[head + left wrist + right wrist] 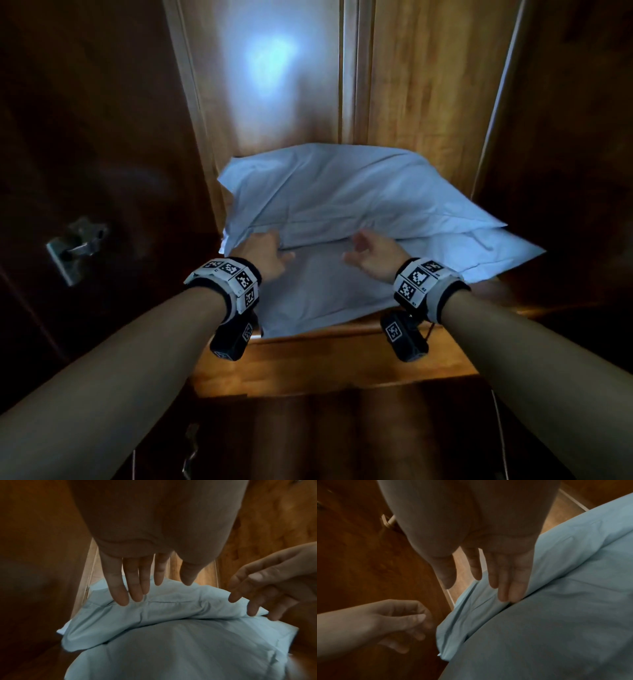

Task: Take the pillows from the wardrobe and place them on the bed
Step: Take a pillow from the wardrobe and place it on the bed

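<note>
Two pale blue pillows lie stacked on a wardrobe shelf. The upper pillow (342,192) (171,608) (582,547) sits further back on the lower pillow (325,298) (171,655) (556,642). My left hand (270,251) (150,588) reaches with straight fingers to the upper pillow's front left edge. My right hand (368,251) (481,588) is open too, its fingertips (506,596) at the seam between the two pillows. Neither hand grips anything. The pillows' far sides are hidden.
The wooden shelf edge (325,359) juts out below the pillows. A dark open door with a metal handle (77,250) stands at the left, another dark door (565,137) at the right. The lit wardrobe back panel (291,85) rises behind the pillows.
</note>
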`<state>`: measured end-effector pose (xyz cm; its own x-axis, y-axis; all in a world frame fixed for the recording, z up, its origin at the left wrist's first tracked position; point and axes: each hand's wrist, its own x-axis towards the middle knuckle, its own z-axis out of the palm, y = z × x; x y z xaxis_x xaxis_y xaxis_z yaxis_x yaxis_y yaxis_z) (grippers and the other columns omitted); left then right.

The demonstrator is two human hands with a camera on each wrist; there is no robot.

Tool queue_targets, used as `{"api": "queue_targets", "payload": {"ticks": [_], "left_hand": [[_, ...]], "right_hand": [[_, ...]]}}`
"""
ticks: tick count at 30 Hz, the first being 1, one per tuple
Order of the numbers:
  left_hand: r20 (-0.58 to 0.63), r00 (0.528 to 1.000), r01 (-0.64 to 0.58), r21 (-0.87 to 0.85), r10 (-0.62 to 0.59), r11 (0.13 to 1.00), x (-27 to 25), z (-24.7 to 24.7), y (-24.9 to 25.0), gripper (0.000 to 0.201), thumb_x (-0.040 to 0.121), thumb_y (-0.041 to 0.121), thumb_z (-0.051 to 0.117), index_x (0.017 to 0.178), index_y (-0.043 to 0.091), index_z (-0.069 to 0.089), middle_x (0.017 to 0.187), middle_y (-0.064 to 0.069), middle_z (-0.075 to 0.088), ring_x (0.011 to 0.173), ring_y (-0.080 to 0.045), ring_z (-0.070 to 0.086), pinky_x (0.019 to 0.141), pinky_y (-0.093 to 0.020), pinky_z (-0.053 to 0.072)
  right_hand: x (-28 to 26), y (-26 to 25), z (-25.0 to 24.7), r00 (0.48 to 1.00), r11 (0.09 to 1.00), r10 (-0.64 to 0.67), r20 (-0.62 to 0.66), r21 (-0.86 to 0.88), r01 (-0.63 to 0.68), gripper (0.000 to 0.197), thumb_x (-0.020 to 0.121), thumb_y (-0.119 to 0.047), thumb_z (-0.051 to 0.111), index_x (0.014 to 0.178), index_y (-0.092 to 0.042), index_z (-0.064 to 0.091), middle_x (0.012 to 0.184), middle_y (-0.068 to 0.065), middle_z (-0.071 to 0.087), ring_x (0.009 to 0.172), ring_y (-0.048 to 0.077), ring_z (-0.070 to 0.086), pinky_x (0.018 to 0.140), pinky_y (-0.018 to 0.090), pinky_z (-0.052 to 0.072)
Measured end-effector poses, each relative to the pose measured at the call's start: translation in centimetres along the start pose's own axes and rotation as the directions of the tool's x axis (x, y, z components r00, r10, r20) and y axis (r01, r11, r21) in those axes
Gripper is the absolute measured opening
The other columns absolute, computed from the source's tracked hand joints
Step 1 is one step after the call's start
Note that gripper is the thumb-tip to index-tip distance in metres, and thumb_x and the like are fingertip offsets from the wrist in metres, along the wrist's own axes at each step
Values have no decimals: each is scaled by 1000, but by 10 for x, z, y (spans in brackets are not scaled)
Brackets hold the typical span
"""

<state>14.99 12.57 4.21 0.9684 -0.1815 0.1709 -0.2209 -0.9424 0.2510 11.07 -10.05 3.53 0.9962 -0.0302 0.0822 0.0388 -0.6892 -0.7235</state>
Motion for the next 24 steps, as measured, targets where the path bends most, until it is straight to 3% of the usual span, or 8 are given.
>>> {"api": "queue_targets", "payload": {"ticks": [4, 7, 10, 12, 14, 18, 22, 24], "left_hand": [[-18, 1000, -10, -74, 8, 997, 60, 3, 4, 60, 88, 47, 60, 137, 14, 46, 137, -12, 54, 125, -33, 52, 103, -41, 45], [-13, 1000, -14, -13, 14, 1000, 109, 7, 7, 69, 84, 50, 63, 137, 14, 40, 141, -15, 46, 129, -36, 47, 103, -45, 43], [-7, 1000, 10, 76, -9, 997, 161, 10, 7, 95, 69, 68, 60, 143, 15, 31, 150, -17, 35, 135, -40, 37, 109, -51, 38], [32, 999, 38, 125, -42, 991, 191, 12, 7, 114, 66, 71, 63, 153, 17, 13, 161, -18, 16, 145, -40, 22, 117, -51, 27], [79, 991, 100, 149, -112, 984, 216, 19, 2, 123, 69, 64, 71, 156, 20, -4, 164, -17, 3, 149, -40, 14, 118, -50, 25], [128, 984, 101, 179, -125, 979, 250, 46, 3, 132, 63, 67, 74, 156, 22, -8, 164, -16, 3, 150, -39, 13, 118, -48, 26], [129, 982, 112, 206, -140, 972, 279, 73, 0, 140, 52, 73, 75, 155, 20, -3, 162, -19, 13, 148, -41, 20, 118, -49, 27], [128, 980, 130, 178, -154, 975, 291, 78, -4, 139, 43, 74, 75, 151, 16, 10, 156, -21, 27, 142, -43, 31, 113, -52, 34]], "right_hand": [[64, 9, -26, 993, 998, 0, -120, -62, -7, 69, 80, -37, 75, 136, -9, 45, 136, 11, 52, 122, 26, 52, 100, 32, 42], [118, 25, -50, 974, 982, -13, -224, -188, -31, 88, 71, -48, 78, 143, -18, 36, 145, 12, 41, 132, 34, 43, 109, 42, 39], [166, 40, -78, 968, 918, 8, -251, -382, -107, 107, 63, -62, 72, 150, -32, 18, 158, 6, 23, 143, 36, 26, 113, 52, 33], [194, 52, -96, 969, 848, 57, -242, -500, -175, 112, 60, -66, 69, 150, -34, 10, 161, 1, 12, 147, 36, 14, 112, 60, 29], [220, 65, -111, 964, 788, 125, -234, -567, -240, 121, 53, -71, 66, 150, -32, 7, 161, 1, 7, 147, 39, 7, 111, 64, 26], [267, 102, -116, 953, 742, 222, -208, -598, -303, 143, 35, -86, 63, 152, -25, 9, 158, 15, 15, 142, 45, 20, 109, 59, 33], [296, 127, -92, 959, 726, 232, -163, -627, -283, 148, 45, -84, 68, 153, -18, -9, 161, 18, -7, 147, 46, -2, 115, 65, 13], [309, 131, -81, 957, 728, 241, -161, -622, -288, 145, 46, -82, 71, 153, -16, -2, 160, 16, -1, 146, 48, 0, 113, 68, 14]]}}
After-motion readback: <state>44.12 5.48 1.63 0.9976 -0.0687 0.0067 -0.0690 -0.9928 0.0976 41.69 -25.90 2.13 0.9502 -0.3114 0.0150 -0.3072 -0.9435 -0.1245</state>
